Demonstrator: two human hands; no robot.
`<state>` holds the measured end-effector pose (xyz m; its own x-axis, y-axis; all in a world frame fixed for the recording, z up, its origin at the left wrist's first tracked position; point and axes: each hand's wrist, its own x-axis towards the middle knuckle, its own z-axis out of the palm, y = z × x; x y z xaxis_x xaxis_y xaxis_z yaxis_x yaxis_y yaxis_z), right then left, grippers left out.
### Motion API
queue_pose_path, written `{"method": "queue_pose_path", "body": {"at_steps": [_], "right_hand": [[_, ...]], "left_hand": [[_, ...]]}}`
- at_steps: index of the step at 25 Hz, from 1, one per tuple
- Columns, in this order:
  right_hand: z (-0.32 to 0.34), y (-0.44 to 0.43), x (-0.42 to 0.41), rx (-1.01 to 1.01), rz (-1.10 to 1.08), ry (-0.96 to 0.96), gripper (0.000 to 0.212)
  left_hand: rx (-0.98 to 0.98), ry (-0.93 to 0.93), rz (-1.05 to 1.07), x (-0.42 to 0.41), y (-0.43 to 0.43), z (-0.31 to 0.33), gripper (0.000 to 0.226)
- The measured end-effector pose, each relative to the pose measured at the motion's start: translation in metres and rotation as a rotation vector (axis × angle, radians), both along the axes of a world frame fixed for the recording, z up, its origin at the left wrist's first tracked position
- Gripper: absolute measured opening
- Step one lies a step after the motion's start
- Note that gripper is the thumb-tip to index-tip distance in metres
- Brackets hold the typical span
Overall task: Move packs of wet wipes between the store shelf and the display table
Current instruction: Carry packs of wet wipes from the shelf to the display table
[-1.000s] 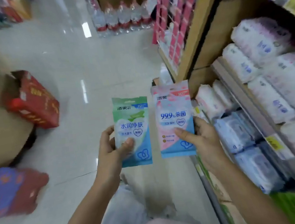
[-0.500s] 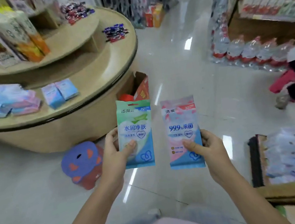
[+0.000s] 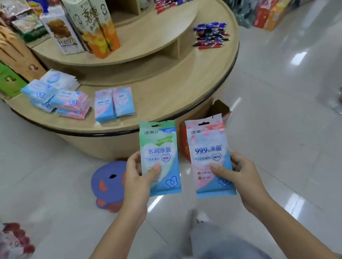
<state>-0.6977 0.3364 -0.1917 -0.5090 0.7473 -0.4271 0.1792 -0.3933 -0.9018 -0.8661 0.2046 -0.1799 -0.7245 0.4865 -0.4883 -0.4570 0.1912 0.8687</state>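
My left hand (image 3: 138, 179) grips a green and blue pack of wet wipes (image 3: 160, 152) upright, thumb across its front. My right hand (image 3: 239, 173) holds a pink and blue pack of wet wipes (image 3: 209, 148) the same way. Both packs hang over the floor, just short of the round wooden display table (image 3: 172, 94). On the table's lower tier lie two pink and blue packs (image 3: 113, 103) side by side and a loose heap of several more wipe packs (image 3: 58, 93) to their left. The store shelf is out of view.
Tall snack boxes (image 3: 88, 23) stand on the table's upper tier and candy packets (image 3: 210, 35) on the lower right. A purple stool (image 3: 110, 185) and a red carton (image 3: 186, 144) sit on the floor against the table's base. Bottled goods lie on the floor at far right.
The view has swung left from the shelf to the display table, which now fills the upper frame. Both hands keep the same hold on their packs and have come closer to the table.
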Motion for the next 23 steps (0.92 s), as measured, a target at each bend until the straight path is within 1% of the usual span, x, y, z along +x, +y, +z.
{"method": "queue_pose_path", "body": {"at_steps": [3,7,12,14,17,20,23], "right_hand": [[0.005,0.062,-0.056,0.015,0.108,0.006,0.027],[-0.005,0.116,-0.127,0.002,0.175,-0.005,0.023],[-0.04,0.162,-0.21,-0.083,0.17,-0.045,0.027],[-0.056,0.18,-0.244,-0.18,0.154,-0.078,0.029],[-0.087,0.205,-0.293,-0.378,0.139,-0.102,0.037],[-0.112,0.232,-0.331,-0.557,0.088,-0.042,0.039],[-0.139,0.255,-0.349,-0.638,0.057,-0.032,0.046]], "left_hand": [[-0.006,-0.024,0.09,-0.023,0.039,-0.013,0.035],[0.017,-0.065,0.2,-0.068,0.083,-0.034,0.037],[0.026,-0.077,0.184,-0.164,0.143,-0.07,0.04],[-0.013,-0.071,0.148,-0.207,0.169,-0.086,0.04],[-0.092,-0.051,0.073,-0.259,0.206,-0.114,0.037],[-0.185,-0.041,-0.015,-0.288,0.237,-0.147,0.041],[-0.24,-0.043,-0.031,-0.297,0.261,-0.179,0.049]]}}
